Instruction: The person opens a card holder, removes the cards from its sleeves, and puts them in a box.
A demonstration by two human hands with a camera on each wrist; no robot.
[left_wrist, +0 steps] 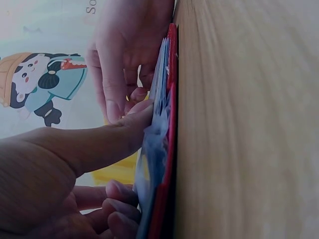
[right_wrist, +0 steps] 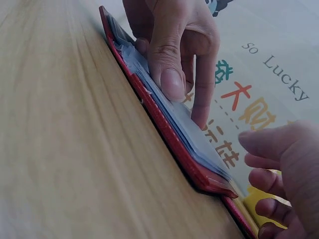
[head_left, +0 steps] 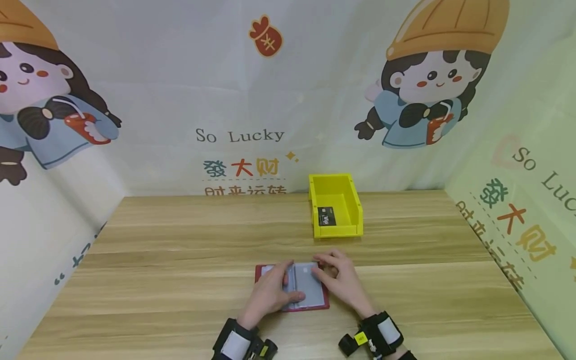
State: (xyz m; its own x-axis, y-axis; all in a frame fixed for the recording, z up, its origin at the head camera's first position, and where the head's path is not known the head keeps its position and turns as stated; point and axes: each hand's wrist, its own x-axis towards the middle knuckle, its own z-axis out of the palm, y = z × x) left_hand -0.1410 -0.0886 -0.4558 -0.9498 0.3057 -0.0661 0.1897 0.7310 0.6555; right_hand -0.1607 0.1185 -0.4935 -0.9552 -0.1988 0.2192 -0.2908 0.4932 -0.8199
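A red-covered card holder (head_left: 312, 287) lies opened flat on the table, its clear plastic sleeves facing up. My left hand (head_left: 270, 295) rests on it, the thumb extended onto the right-hand sleeves. In the right wrist view, that thumb presses on the stack of sleeves (right_wrist: 192, 137). By the holder's upper right edge is my right hand (head_left: 343, 282), fingers slightly bent. Between the right thumb and fingers (right_wrist: 269, 181) a gap shows in the right wrist view, with nothing held there. The left fingertips (left_wrist: 122, 214) lie close against the holder's other side.
Beyond the holder, a yellow bin (head_left: 338, 232) stands at the table's back edge against the printed backdrop (head_left: 180, 75). A black card marked "Vip" (head_left: 326, 216) lies inside it, at the left. The wooden table (head_left: 180, 240) runs to cloth walls on both sides.
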